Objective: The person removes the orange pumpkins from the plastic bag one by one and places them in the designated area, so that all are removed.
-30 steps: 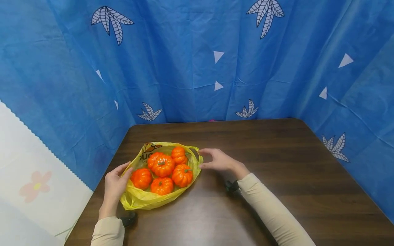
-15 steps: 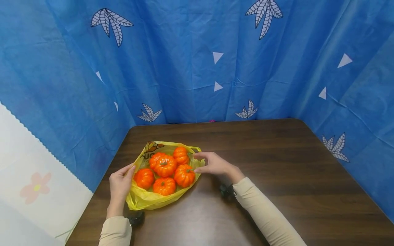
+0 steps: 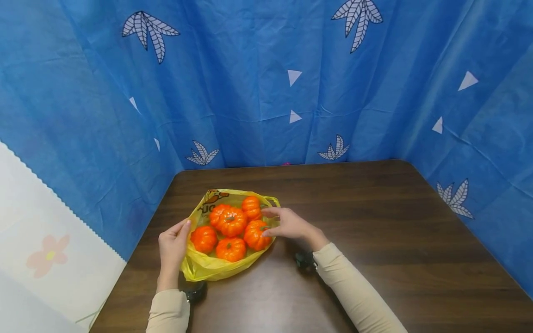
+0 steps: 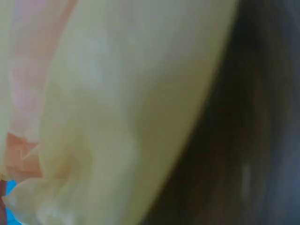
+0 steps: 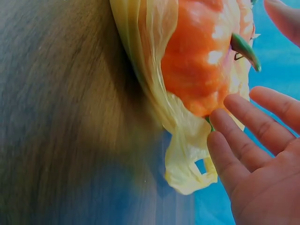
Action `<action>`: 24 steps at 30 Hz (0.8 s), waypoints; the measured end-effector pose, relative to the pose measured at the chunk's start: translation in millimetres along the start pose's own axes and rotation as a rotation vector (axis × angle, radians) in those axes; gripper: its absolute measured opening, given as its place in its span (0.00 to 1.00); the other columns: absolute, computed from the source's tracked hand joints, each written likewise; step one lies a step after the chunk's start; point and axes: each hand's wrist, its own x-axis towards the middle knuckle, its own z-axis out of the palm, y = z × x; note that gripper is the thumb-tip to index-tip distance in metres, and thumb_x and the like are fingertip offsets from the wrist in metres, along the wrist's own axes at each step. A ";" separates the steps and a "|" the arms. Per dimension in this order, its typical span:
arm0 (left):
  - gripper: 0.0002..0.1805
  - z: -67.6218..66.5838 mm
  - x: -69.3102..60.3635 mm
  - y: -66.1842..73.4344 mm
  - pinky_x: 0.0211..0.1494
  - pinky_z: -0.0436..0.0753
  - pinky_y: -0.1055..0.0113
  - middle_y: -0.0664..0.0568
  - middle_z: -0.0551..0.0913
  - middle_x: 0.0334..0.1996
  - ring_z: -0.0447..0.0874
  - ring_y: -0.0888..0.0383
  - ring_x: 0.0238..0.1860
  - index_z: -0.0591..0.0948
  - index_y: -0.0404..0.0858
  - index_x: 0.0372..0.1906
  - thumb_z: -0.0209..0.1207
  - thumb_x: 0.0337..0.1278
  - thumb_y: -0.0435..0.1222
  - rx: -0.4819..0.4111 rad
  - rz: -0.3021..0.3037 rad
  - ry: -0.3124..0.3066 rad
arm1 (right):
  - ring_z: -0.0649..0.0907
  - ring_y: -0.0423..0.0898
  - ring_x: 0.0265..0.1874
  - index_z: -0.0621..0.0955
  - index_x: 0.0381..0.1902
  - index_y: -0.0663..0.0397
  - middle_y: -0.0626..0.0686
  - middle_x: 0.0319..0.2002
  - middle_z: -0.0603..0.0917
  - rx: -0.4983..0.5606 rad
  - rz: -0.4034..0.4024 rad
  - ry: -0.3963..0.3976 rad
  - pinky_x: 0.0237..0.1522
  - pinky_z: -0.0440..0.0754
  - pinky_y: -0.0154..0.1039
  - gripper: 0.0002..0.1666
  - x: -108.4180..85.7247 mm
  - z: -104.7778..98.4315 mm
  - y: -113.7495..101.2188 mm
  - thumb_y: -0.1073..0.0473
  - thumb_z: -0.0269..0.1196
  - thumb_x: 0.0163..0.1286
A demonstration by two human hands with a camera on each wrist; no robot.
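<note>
A yellow plastic bag point(image 3: 210, 272) lies on the table with its mouth spread, and several shiny orange pumpkins point(image 3: 232, 222) sit inside. My left hand point(image 3: 171, 247) pinches the bag's left edge between thumb and fingers. In the left wrist view the blurred bag point(image 4: 103, 103) hides that hand. At the bag's right side, my right hand point(image 3: 293, 226) reaches over the rim beside a pumpkin point(image 3: 254, 237). The right wrist view shows that hand's fingers extended and spread, close to a pumpkin point(image 5: 197, 61) with a green stem; whether they touch it I cannot tell.
The dark wooden table point(image 3: 354, 240) extends to the right and behind the bag. Blue curtains point(image 3: 258, 92) with leaf prints hang along the back and sides. A white cloth point(image 3: 50, 222) with a flower print hangs at the left.
The bag with its pumpkins has shifted to the right, along with my left hand at its edge. My right hand has moved left from the bag's handle, over the rim toward the pumpkins.
</note>
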 end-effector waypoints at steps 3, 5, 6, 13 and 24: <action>0.20 3.4 -0.7 -1.2 0.40 0.78 0.88 0.35 0.84 0.52 0.77 0.87 0.37 0.85 0.29 0.52 0.62 0.68 0.42 -0.036 -0.013 0.011 | 0.75 0.52 0.68 0.71 0.71 0.54 0.54 0.69 0.76 0.002 0.004 0.000 0.70 0.73 0.52 0.46 0.4 0.7 1.0 0.46 0.74 0.59; 0.20 4.2 -1.2 -1.8 0.39 0.80 0.87 0.37 0.85 0.51 0.78 0.86 0.37 0.85 0.29 0.52 0.62 0.68 0.42 -0.061 -0.024 0.024 | 0.75 0.52 0.68 0.71 0.71 0.54 0.54 0.69 0.76 -0.001 0.006 -0.001 0.70 0.73 0.51 0.46 0.9 1.3 1.6 0.46 0.74 0.59; 0.20 4.3 -1.3 -2.0 0.39 0.80 0.87 0.40 0.86 0.50 0.79 0.86 0.37 0.85 0.30 0.52 0.62 0.67 0.42 -0.073 -0.028 0.035 | 0.75 0.52 0.68 0.71 0.71 0.53 0.55 0.69 0.76 -0.002 0.006 -0.003 0.70 0.73 0.51 0.46 1.3 1.6 2.1 0.46 0.74 0.59; 0.22 2.6 -4.5 -5.2 0.38 0.81 0.85 0.81 0.83 0.33 0.81 0.84 0.36 0.84 0.29 0.53 0.62 0.67 0.43 -0.138 -0.043 0.059 | 0.76 0.52 0.67 0.72 0.70 0.52 0.54 0.68 0.77 -0.015 0.016 0.011 0.71 0.73 0.52 0.44 3.6 6.4 6.3 0.48 0.75 0.58; 0.17 4.9 -6.2 -11.5 0.39 0.80 0.86 0.86 0.81 0.31 0.81 0.84 0.36 0.84 0.27 0.52 0.62 0.67 0.36 -0.176 0.017 0.094 | 0.77 0.50 0.64 0.76 0.68 0.52 0.53 0.65 0.79 -0.065 0.005 0.045 0.70 0.73 0.50 0.44 4.4 16.6 14.5 0.47 0.77 0.54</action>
